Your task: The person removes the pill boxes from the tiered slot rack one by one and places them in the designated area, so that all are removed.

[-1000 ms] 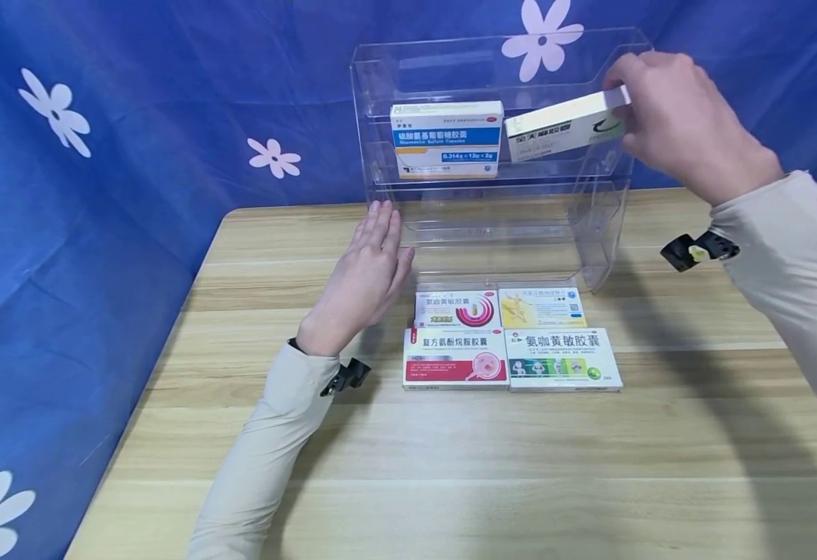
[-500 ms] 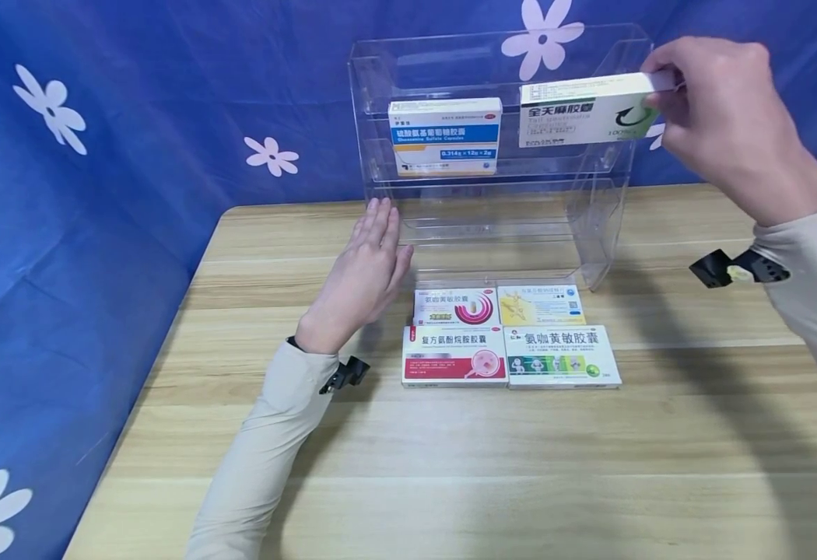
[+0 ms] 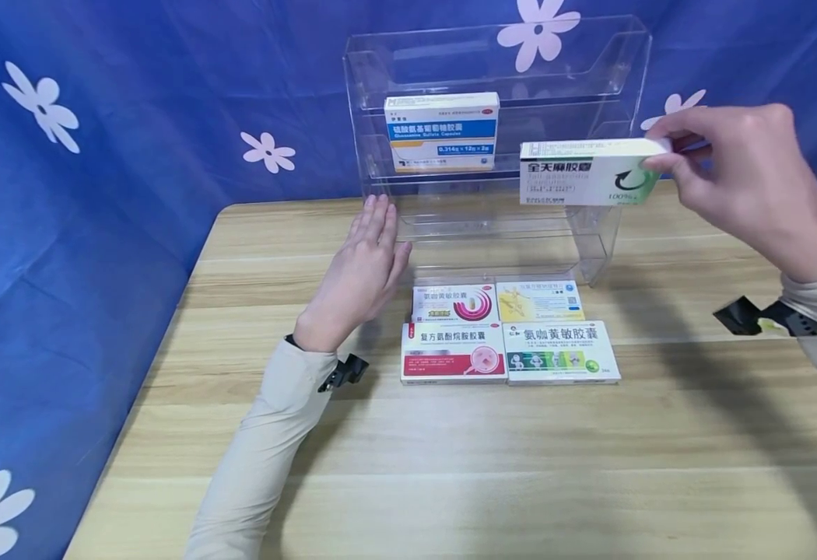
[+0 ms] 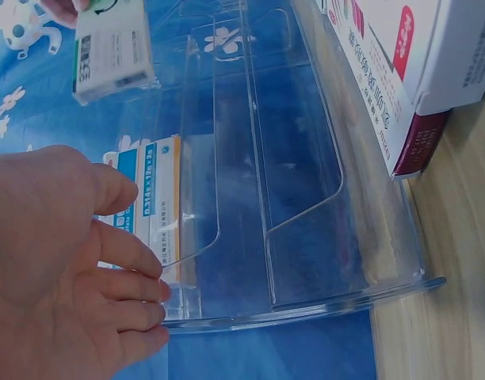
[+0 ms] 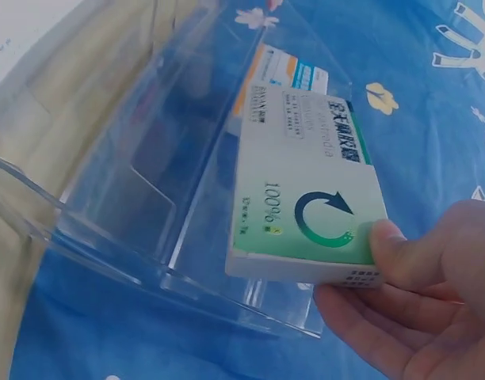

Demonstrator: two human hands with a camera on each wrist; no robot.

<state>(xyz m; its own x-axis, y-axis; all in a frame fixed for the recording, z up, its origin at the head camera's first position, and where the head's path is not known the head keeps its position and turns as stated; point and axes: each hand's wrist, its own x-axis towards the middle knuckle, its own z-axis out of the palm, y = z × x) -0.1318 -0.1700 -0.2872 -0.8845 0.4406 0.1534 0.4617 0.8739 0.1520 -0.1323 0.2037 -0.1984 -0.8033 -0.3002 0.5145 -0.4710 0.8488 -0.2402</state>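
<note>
My right hand (image 3: 759, 183) pinches one end of a white and green medicine box (image 3: 580, 175), held up in front of the clear acrylic rack (image 3: 485, 229). In the right wrist view the thumb lies on the printed face of that medicine box (image 5: 306, 174), with fingers behind it. My left hand (image 3: 355, 272), fingers straight, is at the rack's left side; the left wrist view shows the left hand (image 4: 76, 261) by the rack's edge. A blue and white capsule box (image 3: 442, 134) stands on the rack's upper tier at the left.
Several medicine boxes lie flat before the rack: a red and white one (image 3: 454, 354), a green and white one (image 3: 561, 352), a pink-ringed one (image 3: 455, 303) and a yellow one (image 3: 540, 301). A blue flowered cloth (image 3: 135, 93) hangs behind the wooden table (image 3: 450, 467).
My right hand has drawn the white and green box away from the rack's upper tier, levelled it, and brought it lower and towards me. The left hand has stayed at the rack's side.
</note>
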